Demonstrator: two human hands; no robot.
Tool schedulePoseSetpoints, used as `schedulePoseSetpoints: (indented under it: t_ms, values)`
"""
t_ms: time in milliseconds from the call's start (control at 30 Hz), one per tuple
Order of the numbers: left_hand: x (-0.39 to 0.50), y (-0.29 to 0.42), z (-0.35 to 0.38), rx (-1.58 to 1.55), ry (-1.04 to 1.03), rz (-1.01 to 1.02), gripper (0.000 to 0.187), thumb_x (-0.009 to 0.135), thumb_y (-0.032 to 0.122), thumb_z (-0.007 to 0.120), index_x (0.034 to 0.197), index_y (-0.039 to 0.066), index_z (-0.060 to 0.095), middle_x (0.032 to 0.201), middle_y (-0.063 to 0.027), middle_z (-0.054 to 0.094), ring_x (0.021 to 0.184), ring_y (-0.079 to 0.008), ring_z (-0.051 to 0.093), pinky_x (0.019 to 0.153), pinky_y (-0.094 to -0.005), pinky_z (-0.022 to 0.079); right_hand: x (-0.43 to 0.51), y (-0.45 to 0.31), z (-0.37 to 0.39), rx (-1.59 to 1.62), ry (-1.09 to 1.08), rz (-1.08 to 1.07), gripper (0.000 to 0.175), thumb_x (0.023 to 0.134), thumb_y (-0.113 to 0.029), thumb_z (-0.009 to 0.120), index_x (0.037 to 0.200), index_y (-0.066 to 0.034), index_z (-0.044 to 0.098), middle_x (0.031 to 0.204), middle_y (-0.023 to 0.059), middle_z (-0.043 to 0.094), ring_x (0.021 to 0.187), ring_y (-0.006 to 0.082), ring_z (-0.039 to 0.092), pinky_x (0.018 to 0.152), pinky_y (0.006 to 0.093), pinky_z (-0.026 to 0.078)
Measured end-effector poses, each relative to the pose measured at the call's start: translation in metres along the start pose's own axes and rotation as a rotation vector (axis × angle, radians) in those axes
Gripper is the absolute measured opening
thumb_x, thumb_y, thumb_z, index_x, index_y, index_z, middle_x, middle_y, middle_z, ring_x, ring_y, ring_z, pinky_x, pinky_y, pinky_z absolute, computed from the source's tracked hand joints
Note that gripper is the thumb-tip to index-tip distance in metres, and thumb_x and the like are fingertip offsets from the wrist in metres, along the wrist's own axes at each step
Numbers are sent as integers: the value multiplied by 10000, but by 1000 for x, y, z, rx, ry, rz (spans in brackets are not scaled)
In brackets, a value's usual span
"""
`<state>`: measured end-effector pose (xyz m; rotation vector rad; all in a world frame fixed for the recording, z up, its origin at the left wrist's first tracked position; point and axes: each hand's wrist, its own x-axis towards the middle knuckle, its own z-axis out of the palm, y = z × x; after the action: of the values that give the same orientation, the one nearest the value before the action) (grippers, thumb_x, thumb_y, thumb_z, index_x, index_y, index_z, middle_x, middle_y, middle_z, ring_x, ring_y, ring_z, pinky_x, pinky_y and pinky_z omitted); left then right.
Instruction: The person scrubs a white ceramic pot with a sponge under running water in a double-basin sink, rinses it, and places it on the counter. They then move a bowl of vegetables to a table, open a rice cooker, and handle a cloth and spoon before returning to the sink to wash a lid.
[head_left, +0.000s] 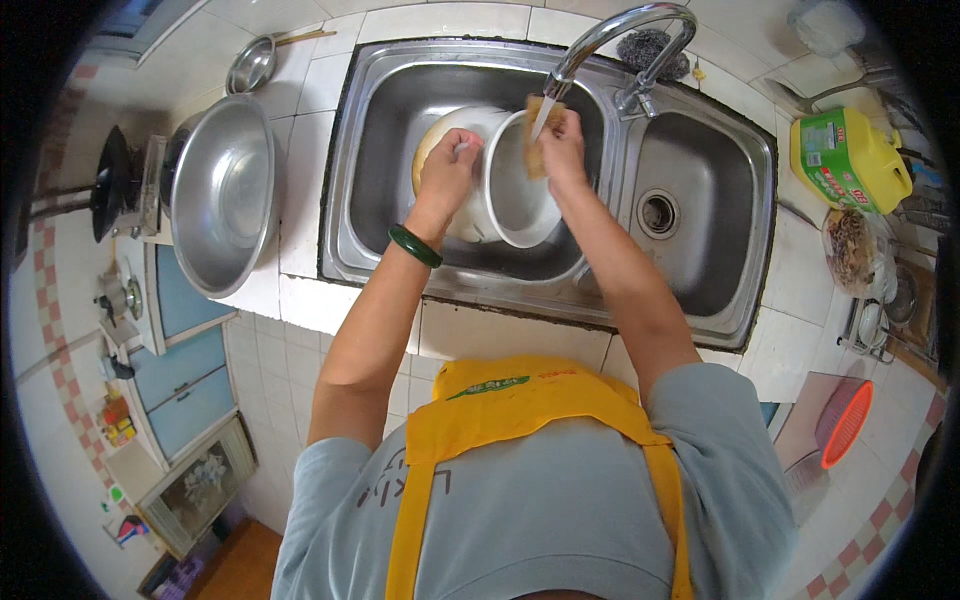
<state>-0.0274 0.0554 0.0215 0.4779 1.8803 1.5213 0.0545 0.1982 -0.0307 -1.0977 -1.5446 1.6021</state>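
Observation:
Water runs from the chrome faucet (624, 34) onto a tan sponge or cloth (535, 142), which my right hand (564, 150) holds at the right rim of a white bowl (517, 199). The bowl is tilted on its side in the large left basin of the steel sink (382, 142). My left hand (450, 169) is closed just left of the bowl, its fingertips pinching something small and pale that I cannot make out. Beneath that hand lies a round white dish with a yellowish edge (424, 146), partly hidden by the hand and the bowl.
A large metal basin (225, 199) stands left of the sink, with a small metal bowl (252, 66) behind it. The smaller sink basin (694, 225) has a drain. A dark scouring pad (652, 54) lies behind the faucet. A yellow jug (851, 161) stands at right.

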Motion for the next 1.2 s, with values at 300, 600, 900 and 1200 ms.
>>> schedulePoseSetpoints:
  t_ms: [300, 600, 900, 1200]
  values:
    - [3, -5, -1, 10, 25, 14, 68, 921, 109, 516, 907, 79, 575, 721, 52, 509, 585, -38, 412, 531, -197, 343, 19, 11, -10, -777, 30, -339, 240, 798, -150, 585, 1020, -64, 554, 1081, 184, 510, 978, 382, 563, 834, 479, 462]
    - [0, -2, -3, -35, -4, -14, 72, 924, 107, 517, 916, 84, 585, 681, 62, 481, 574, -31, 390, 516, -195, 317, -12, 3, -48, -925, -616, -317, 197, 792, -128, 590, 979, -68, 591, 962, 142, 560, 905, 325, 600, 782, 430, 475]
    - [5, -8, -3, 10, 0, -14, 84, 907, 107, 522, 904, 70, 598, 731, 28, 550, 652, -52, 468, 590, -218, 392, -4, -30, -3, -500, -336, -738, 340, 817, -87, 575, 1144, -178, 599, 1026, 137, 548, 894, 351, 567, 777, 398, 470]
    - [6, -11, -7, 88, 21, 7, 116, 916, 135, 511, 902, 59, 597, 729, 13, 561, 665, -63, 472, 619, -222, 394, 17, 45, -18, -344, 107, -251, 389, 790, -76, 600, 1166, -69, 498, 1069, 197, 529, 951, 353, 558, 836, 419, 459]
